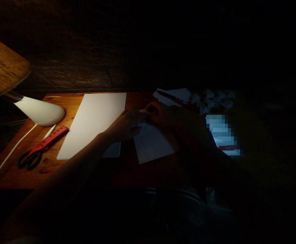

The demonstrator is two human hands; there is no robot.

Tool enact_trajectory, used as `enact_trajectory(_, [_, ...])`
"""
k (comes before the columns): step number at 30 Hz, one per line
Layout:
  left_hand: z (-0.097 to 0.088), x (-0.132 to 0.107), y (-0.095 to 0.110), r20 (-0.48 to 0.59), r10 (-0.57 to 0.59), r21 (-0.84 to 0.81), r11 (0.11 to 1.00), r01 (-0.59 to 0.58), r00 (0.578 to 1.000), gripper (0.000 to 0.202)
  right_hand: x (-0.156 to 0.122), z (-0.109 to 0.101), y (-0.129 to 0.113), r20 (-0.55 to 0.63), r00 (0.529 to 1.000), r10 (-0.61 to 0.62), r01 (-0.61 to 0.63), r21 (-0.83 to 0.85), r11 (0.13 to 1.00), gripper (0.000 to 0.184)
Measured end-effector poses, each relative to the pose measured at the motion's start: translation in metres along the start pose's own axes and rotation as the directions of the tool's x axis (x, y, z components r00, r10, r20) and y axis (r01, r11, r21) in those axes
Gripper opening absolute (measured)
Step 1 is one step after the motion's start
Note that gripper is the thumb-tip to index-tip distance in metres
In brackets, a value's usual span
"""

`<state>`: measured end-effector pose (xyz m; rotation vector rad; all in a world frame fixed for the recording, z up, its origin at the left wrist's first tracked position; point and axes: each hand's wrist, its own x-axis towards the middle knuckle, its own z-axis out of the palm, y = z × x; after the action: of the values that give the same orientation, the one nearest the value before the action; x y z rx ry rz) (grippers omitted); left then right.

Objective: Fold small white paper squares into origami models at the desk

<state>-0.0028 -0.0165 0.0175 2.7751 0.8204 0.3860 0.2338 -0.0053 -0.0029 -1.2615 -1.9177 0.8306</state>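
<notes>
A sheet of white paper (pixel 155 144) lies in front of me on the wooden table, its far edge creased under my fingers. My left hand (pixel 129 123) is closed at the far left part of this sheet, fingers bent onto it. Close against it, my right hand (pixel 160 113) pinches the far edge of the same paper, thumb and fingertips together. Shadow covers most of the right hand. To the left of the sheet is a larger white paper stack (pixel 97 118), partly beneath my left forearm.
On the left stand a lamp base (pixel 42 112) and its shade (pixel 2 67), with a white cord. Near them lie black-handled scissors (pixel 31 159) and a red perforated strip (pixel 50 139). Crumpled paper (pixel 214 100), cut paper (pixel 173 95) and a lit phone (pixel 221 132) are at right.
</notes>
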Motion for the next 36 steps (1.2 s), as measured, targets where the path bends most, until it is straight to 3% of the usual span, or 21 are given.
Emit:
enact_trajectory(11, [-0.0012, 0.0032, 0.0049, 0.022, 0.014, 0.015, 1.0, -0.014, 1.0, 0.047, -0.0008, -0.0011, -0.0014, 0.015, 1.0, 0.005, -0.005, 0.005, 1.0, 0.034])
enact_trajectory(20, [0.0, 0.0023, 0.0037, 0.024, 0.024, 0.02, 1.0, -0.024, 0.999, 0.045, 0.0009, 0.002, 0.002, -0.004, 1.0, -0.008, 0.008, 0.017, 1.0, 0.027])
enact_trajectory(36, [-0.0023, 0.0021, 0.0053, 0.023, 0.001, 0.065, 0.998, -0.002, 1.0, 0.053, 0.0001, 0.0017, 0.0007, -0.001, 1.0, 0.004, -0.004, 0.007, 1.0, 0.031])
